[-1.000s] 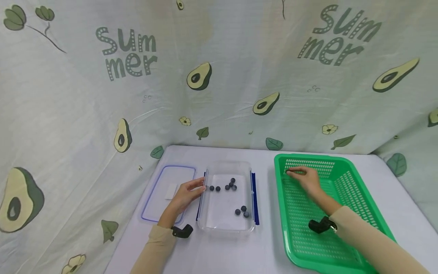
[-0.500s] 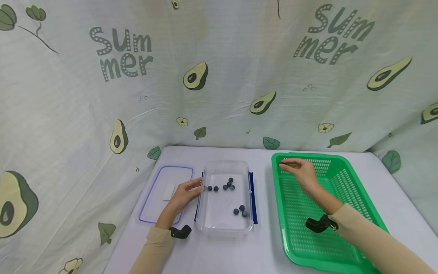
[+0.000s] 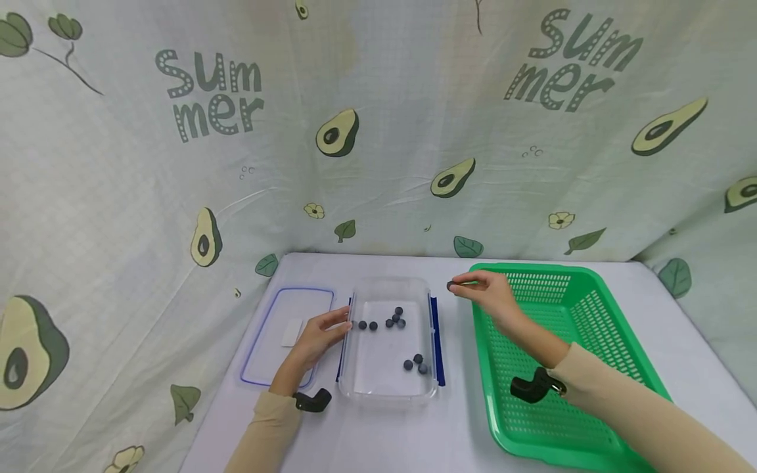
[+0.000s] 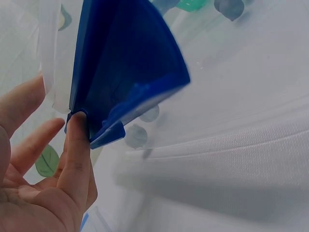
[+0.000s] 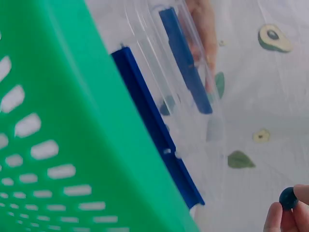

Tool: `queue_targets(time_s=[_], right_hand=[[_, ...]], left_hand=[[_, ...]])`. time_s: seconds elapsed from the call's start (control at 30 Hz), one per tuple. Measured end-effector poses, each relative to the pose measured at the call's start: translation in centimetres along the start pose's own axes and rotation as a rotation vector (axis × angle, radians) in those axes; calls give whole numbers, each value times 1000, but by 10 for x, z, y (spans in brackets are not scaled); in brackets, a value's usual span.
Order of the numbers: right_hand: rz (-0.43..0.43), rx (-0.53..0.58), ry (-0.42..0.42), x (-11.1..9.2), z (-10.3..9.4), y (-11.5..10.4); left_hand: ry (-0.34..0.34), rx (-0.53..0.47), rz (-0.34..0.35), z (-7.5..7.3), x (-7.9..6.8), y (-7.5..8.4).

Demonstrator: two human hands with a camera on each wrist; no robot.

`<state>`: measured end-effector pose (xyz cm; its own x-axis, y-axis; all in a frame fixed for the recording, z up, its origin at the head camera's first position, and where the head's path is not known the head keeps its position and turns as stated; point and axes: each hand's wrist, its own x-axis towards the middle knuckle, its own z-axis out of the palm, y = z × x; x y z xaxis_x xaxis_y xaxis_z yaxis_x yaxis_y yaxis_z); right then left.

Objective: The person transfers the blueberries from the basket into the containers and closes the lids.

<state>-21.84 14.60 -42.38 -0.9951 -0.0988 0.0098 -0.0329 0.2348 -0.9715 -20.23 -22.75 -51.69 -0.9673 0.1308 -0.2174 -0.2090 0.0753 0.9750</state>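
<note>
Thumb and fingertips of my right hand [image 3: 493, 295] pinch a single dark blueberry [image 3: 451, 286], in the gap between the green basket and the clear plastic container [image 3: 387, 397]. In the right wrist view the blueberry [image 5: 288, 198] shows at the lower right corner. Inside the container several blueberries [image 3: 396, 320] lie in a loose group at the back, and three more [image 3: 418, 363] sit toward its front right. My left hand [image 3: 321, 338] rests at the container's left side. Its extended fingers touch the blue latch flap [image 4: 130, 63], which hangs open in the left wrist view.
To the right stands a green slotted basket [image 3: 493, 407], partly hidden by my right forearm. A clear lid with a blue seal [image 3: 275, 299] lies on the white table [image 3: 455, 420] at the left. Another blue latch [image 3: 437, 341] hangs open on the container's right. Printed cloth [image 3: 390, 131] hangs behind.
My right hand has lifted the blueberry from the basket's back left corner and carried it left past the rim. The left hand has stayed at the container.
</note>
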Motion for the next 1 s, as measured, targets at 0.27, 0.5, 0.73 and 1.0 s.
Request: queue_targets(time_s=[0.27,0.5,0.73,1.0], right_hand=[[19,18,-103,2,30,-6],[3,31,-192,4,48,-11],[4,50,-272,4,62,-11],[32,48,-310,0,79,-12]], left_hand=[[-3,13,-6,0,-1,1],[-3,13,-6,0,-1,1],[-10,28,2,0,0,2],[-1,24,-7,-1,0,1]])
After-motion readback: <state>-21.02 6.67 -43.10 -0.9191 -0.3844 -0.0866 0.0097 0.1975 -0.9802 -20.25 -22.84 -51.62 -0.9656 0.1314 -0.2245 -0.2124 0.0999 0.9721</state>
